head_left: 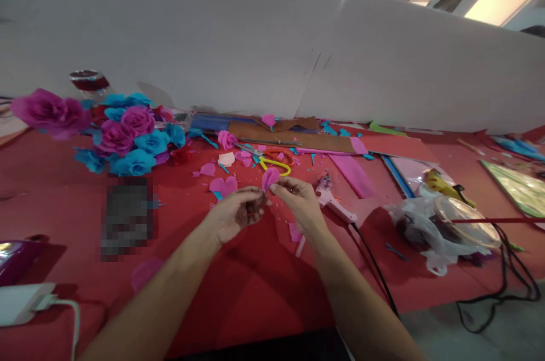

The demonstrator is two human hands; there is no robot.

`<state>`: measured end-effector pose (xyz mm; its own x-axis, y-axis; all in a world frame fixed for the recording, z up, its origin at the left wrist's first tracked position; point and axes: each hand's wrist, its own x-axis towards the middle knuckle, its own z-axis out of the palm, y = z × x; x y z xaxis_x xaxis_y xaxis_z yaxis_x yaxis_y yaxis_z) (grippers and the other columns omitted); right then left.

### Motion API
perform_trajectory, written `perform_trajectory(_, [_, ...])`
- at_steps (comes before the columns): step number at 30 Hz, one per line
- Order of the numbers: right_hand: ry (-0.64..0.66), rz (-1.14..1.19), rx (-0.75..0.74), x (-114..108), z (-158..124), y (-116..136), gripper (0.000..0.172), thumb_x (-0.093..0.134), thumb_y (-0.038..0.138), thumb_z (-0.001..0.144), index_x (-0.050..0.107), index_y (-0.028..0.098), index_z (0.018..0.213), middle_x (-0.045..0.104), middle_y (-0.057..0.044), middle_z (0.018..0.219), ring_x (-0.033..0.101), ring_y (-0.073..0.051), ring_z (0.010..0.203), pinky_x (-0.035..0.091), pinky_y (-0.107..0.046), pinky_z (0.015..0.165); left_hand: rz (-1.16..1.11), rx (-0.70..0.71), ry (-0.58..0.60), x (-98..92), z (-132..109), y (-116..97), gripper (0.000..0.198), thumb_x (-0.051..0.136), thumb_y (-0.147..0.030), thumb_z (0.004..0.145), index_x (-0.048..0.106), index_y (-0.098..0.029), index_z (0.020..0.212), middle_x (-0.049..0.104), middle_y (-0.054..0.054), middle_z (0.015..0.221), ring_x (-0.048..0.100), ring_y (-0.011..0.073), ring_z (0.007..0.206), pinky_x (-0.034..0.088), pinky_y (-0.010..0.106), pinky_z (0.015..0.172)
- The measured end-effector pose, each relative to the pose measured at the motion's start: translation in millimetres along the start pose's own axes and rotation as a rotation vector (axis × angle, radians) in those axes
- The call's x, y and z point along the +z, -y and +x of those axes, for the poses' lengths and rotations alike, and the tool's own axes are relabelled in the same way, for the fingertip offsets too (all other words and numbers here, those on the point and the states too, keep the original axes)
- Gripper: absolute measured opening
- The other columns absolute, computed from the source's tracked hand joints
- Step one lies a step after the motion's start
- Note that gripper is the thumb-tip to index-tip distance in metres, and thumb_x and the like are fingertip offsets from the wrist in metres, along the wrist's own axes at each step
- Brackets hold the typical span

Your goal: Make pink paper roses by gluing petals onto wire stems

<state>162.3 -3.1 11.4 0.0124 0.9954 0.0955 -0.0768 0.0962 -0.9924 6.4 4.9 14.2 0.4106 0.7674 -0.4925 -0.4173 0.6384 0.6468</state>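
Between my two hands is a small pink paper flower point(269, 178) with curled petals. My left hand point(238, 210) has its fingers curled in at the flower's base, pinching from the left. From the right, my right hand point(300, 202) grips the flower's edge between thumb and forefinger. Just beyond lie scissors point(276, 167) with yellow and orange handles. Left of the flower rest cut pink petals point(223, 185) on the red table. A pink-white glue gun point(336, 205) lies right of my right hand, its black cord running toward the front.
Finished pink and blue paper flowers point(128, 134) are bunched at the left. Brown paper point(281, 137) and pink strips point(351, 173) lie along the back. A plastic bag point(426, 230) sits at the right by black cables point(504, 270). A white adapter point(25, 304) is at the front left.
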Motion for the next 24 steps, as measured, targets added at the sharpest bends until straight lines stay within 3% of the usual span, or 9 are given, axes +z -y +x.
perform_trajectory(3, [-0.011, 0.041, 0.012, 2.6, -1.3, 2.6, 0.012, 0.067, 0.03, 0.07, 0.071, 0.019, 0.075, 0.068, 0.0, 0.073, 0.058, -0.013, 0.069, 0.045, -0.027, 0.073, 0.002, -0.004, -0.004, -0.1, 0.1, -0.7, 0.005, 0.06, -0.011, 0.073, 0.065, -0.013, 0.073, 0.066, 0.005, 0.068, 0.058, 0.0092, 0.051, 0.044, 0.02, 0.05])
perform_trajectory(12, [0.029, 0.031, 0.024, 3.9, -2.7, 0.4, 0.013, 0.066, 0.031, 0.073, 0.066, 0.018, 0.07, 0.059, 0.002, 0.066, 0.051, -0.011, 0.064, 0.042, -0.025, 0.067, -0.002, 0.064, -0.036, 2.2, 1.2, 2.2, 0.006, 0.068, -0.018, 0.067, 0.066, -0.012, 0.068, 0.062, 0.002, 0.06, 0.051, 0.0064, 0.046, 0.031, 0.017, 0.04])
perform_trajectory(24, [0.042, 0.05, 0.028, 4.9, -3.9, -1.6, 0.011, 0.066, 0.029, 0.073, 0.066, 0.017, 0.072, 0.059, 0.002, 0.067, 0.051, -0.011, 0.064, 0.041, -0.025, 0.068, 0.046, 0.149, -0.027, 0.7, 1.7, 5.5, 0.015, 0.074, -0.024, 0.06, 0.064, -0.014, 0.065, 0.059, -0.001, 0.058, 0.046, 0.0046, 0.046, 0.031, 0.017, 0.042])
